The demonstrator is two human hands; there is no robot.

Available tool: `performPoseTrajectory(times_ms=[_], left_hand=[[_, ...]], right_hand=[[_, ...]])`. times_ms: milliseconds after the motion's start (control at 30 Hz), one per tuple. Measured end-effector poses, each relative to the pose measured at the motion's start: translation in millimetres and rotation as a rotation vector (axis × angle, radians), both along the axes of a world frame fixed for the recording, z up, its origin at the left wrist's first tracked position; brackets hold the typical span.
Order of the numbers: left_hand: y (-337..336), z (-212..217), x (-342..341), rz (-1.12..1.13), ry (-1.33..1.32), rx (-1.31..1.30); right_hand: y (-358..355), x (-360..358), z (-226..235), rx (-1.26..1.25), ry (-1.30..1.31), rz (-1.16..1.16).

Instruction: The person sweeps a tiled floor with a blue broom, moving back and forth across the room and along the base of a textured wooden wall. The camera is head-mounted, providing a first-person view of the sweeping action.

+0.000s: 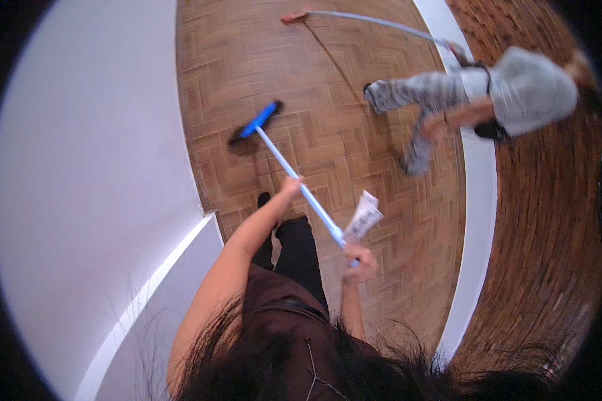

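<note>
A push broom with a pale blue handle and a blue head with dark bristles slants across the view. Its head is at the floor, up and to the left, near the white wall. Partway down the handle, my left hand is closed around it. My right hand grips the handle near its top end, closer to my body. A white printed tag sticks out from the handle just above my right hand. My right hand is slightly blurred.
Herringbone wood-look tiles form the floor. A white wall stands on the left, its corner jutting near my left arm. At upper right, another person holds a broom with a reddish head. Beyond a white baseboard rises a brown wood-patterned wall.
</note>
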State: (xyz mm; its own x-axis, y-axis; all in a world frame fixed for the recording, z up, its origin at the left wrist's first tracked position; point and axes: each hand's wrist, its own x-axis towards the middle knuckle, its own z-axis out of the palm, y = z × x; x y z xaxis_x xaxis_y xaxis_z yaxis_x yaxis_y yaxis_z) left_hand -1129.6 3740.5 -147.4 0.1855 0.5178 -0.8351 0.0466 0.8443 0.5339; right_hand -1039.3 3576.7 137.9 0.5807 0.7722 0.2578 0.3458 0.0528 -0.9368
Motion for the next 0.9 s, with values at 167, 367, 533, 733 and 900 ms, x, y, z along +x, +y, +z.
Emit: performPoseTrajectory(times_ms=[167,367,533,733,900], left_hand=[[25,32,8,-0.115,0.28,0.002],[-41,163,126,-0.193,-0.298,-0.203],[-131,263,226,-0.365,-0.645,-0.452],[-184,197,310,-0.497,-0.851,-0.743],[-156,66,282,-0.925,-0.914,0.792]], right_hand=[[2,16,-11,0.192,0.433,-0.137],[-7,117,123,0.505,-0.23,-0.52],[-43,137,228,0.496,-0.513,-0.135],[-47,185,172,0.077,-0.729,-0.116],[-56,196,81,-0.077,-0.468,-0.241]])
